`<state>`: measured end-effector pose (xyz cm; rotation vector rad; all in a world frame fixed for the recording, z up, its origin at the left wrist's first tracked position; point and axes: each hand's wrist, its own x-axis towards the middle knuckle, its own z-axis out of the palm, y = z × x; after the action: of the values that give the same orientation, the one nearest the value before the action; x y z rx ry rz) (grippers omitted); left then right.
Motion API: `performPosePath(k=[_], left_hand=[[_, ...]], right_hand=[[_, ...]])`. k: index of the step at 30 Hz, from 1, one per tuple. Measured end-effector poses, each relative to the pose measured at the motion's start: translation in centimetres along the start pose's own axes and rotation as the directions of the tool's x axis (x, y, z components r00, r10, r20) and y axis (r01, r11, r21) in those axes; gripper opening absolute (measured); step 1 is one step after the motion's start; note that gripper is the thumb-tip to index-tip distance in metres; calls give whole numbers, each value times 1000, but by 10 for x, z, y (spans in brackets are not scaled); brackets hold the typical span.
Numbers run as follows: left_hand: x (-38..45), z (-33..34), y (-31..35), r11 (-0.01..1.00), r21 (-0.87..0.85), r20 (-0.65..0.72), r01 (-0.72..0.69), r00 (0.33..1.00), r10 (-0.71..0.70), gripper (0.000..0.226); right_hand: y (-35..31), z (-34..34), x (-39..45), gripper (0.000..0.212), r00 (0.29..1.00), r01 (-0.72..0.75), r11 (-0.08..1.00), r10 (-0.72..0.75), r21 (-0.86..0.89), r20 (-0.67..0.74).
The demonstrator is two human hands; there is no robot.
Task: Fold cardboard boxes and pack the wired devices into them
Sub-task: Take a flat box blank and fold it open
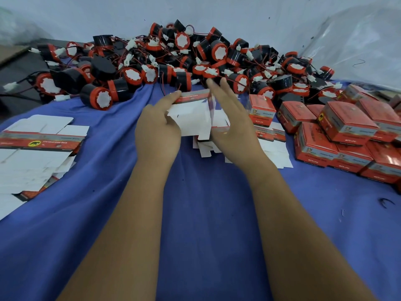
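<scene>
Left hand [157,124] grips the left side of a half-folded white cardboard box with a red printed band [191,115], fingers curled around its edge. Right hand [231,118] presses its straight fingers flat against the box's right side. Just behind lies the pile of black-and-red round wired devices [173,61] on the blue-covered tabletop [206,203].

Left hand [157,129] covers near-left part of box blank [191,118]; its fingertips hidden behind white flap. Right hand [230,118] fingers motion-blurred, grip on blank unclear. Flat blanks [275,148] under right hand partly hidden. Print on finished boxes [338,131] right of right hand too small to read. Flat stack [32,153] left of left hand cut by frame edge.
</scene>
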<state>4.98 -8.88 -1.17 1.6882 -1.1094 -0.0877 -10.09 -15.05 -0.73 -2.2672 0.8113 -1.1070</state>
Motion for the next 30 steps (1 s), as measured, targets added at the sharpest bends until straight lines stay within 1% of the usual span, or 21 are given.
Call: performPosePath(k=[1, 2, 3, 4, 5, 6, 7, 8, 9, 10, 11, 13, 14, 16, 19, 21, 24, 26, 27, 28, 30], left_hand=[[-1, -1, 2, 1000, 2, -9, -1, 1000, 1, 59], [-1, -3, 3, 998, -53, -33, 18, 999, -20, 54], [-1, -5, 4, 982, -180, -51, 64, 996, -74, 46], [1, -7, 6, 930, -346, -39, 125, 988, -147, 36], [1, -10, 10, 848, -494, 8, 191, 976, -216, 27], [1, -11, 13, 761, -603, 68, 241, 965, -252, 19], [0, -11, 16, 701, -659, 130, 272, 960, -250, 12], [-1, -9, 18, 684, -670, 174, 288, 957, -232, 19], [-4, -8, 19, 690, -663, 196, 289, 957, -212, 35], [-5, -6, 20, 705, -655, 201, 273, 962, -186, 48], [-6, -5, 20, 716, -656, 207, 238, 969, -132, 54], [-8, -1, 20, 722, -673, 270, 159, 962, 39, 51], [-9, 1, 20, 745, -654, 296, 132, 951, 92, 47], [-12, 4, 22, 796, -601, 294, 74, 946, 134, 39], [-14, 7, 21, 833, -553, 233, 15, 963, 138, 25], [-11, 9, 19, 826, -561, 212, 48, 973, 87, 20], [-6, 9, 16, 778, -616, 185, 126, 983, -12, 13], [-5, 12, 16, 784, -604, 212, 144, 977, -17, 14], [-6, 14, 17, 772, -613, 256, 170, 967, -10, 12], [-7, 15, 18, 742, -636, 303, 210, 953, -10, 22], [-8, 15, 20, 635, -711, 372, 301, 928, -24, 49]], right_hand=[[-1, 0, -1, 81, 1000, 18, 1000, -18, -10, 6], [-2, 0, -1, 75, 999, 25, 999, -25, -44, 20], [-2, 0, -2, 69, 999, 27, 996, -24, -86, 39], [-3, 0, -3, 64, 998, 12, 996, -7, -93, 55], [-5, 0, -4, 60, 998, -33, 998, 36, -53, 61], [-8, 1, -5, 56, 993, -100, 994, 98, 33, 62], [-10, 2, -6, 53, 987, -156, 980, 148, 127, 68], [-13, 3, -6, 47, 982, -186, 962, 175, 201, 72], [-14, 3, -7, 41, 980, -196, 948, 185, 250, 69], [-15, 4, -7, 37, 979, -203, 933, 193, 297, 60], [-16, 4, -7, 34, 979, -205, 919, 201, 336, 46], [-17, 4, -4, 32, 977, -199, 899, 214, 390, 4], [-17, 5, -3, 32, 974, -198, 893, 225, 405, -20], [-17, 6, -1, 37, 966, -215, 879, 256, 426, -41], [-16, 3, -1, 53, 951, -274, 831, 308, 484, 10], [-15, -1, -2, 52, 948, -293, 795, 313, 530, 55], [-17, -1, -3, 35, 951, -294, 821, 303, 489, 62], [-16, 4, -2, 12, 944, -295, 874, 329, 387, -25], [-15, 7, -2, 5, 937, -302, 879, 346, 370, -57], [-14, 9, -1, 3, 932, -306, 870, 356, 387, -64], [-15, 10, 0, 16, 928, -310, 838, 369, 450, -47]])
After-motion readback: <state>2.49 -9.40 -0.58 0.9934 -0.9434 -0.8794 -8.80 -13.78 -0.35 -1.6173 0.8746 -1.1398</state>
